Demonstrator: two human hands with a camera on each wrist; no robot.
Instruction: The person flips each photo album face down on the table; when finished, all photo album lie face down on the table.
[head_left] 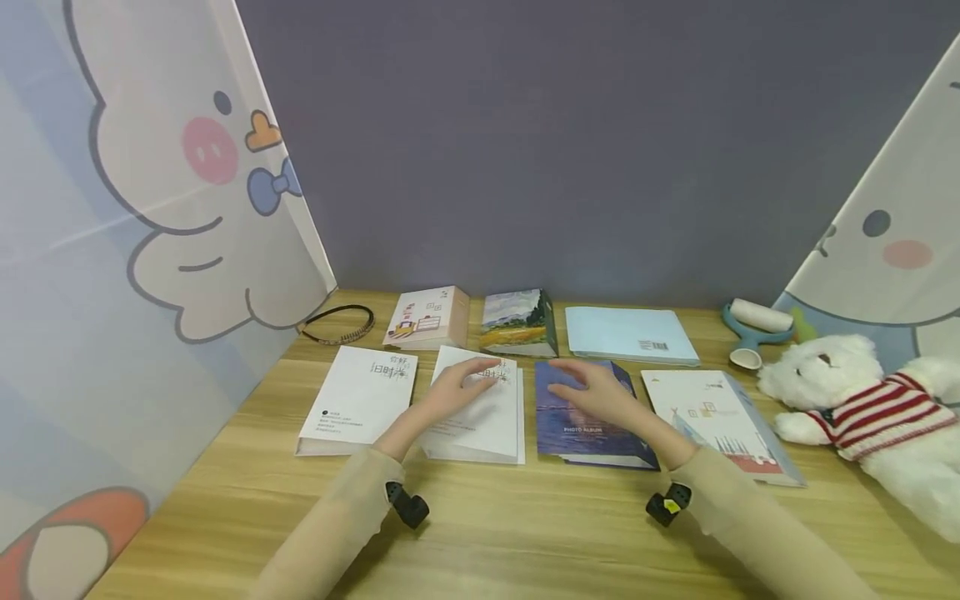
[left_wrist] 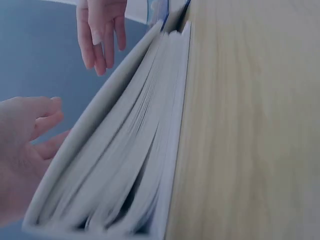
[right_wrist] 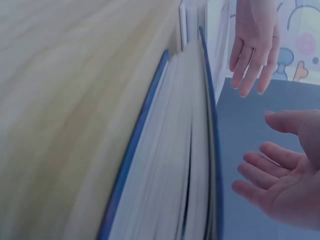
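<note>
My left hand (head_left: pixel 455 390) hovers over a white photo album (head_left: pixel 472 429) with grey lettering, its fingers relaxed and pointing inward. In the left wrist view that album's page edges (left_wrist: pixel 125 135) fan out beside the hand. My right hand (head_left: pixel 596 390) is above a dark blue album (head_left: pixel 573 421) marked PHOTO ALBUM, thumb and fingers spread apart. The blue album's pages (right_wrist: pixel 172 145) show from the side in the right wrist view. Neither hand holds anything; the two palms face each other across a gap.
Another white album (head_left: pixel 360 396) lies at left, an illustrated one (head_left: pixel 712 417) at right. Behind are a pink-spined album (head_left: pixel 431 317), a landscape-covered album (head_left: pixel 517 321), a light blue album (head_left: pixel 630 333) and a headband (head_left: pixel 341 325). A lint roller (head_left: pixel 757 321) and white teddy bear (head_left: pixel 870 408) sit right.
</note>
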